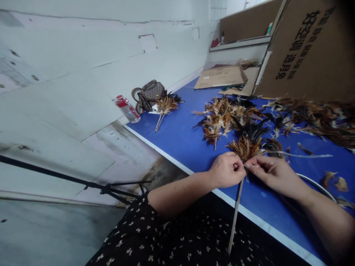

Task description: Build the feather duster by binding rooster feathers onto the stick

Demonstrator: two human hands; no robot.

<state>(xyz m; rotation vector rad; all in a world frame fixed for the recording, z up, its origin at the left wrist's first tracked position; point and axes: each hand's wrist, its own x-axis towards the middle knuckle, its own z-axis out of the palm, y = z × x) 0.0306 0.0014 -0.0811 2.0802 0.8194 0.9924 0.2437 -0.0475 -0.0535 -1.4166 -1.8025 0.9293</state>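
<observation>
A feather duster [247, 147] with brown and black feathers lies over the table edge, its thin wooden stick [235, 218] slanting down toward my lap. My left hand [227, 170] is closed around the duster's neck, just below the feathers. From the other side my right hand [273, 174] meets it there, thumb and forefinger pinched together at the binding. What the right fingertips hold is too small to make out. A clear plastic strip [305, 154] lies just beyond the right hand. Loose brown feathers [222, 116] are heaped behind the duster.
More feathers [318, 114] spread along the right of the blue table [166, 142]. Bundled dusters [167, 105], a handbag [152, 92] and a bottle [128, 109] stand at the far left corner. Cardboard [307, 55] rises behind; a black tripod [105, 188] is left of me.
</observation>
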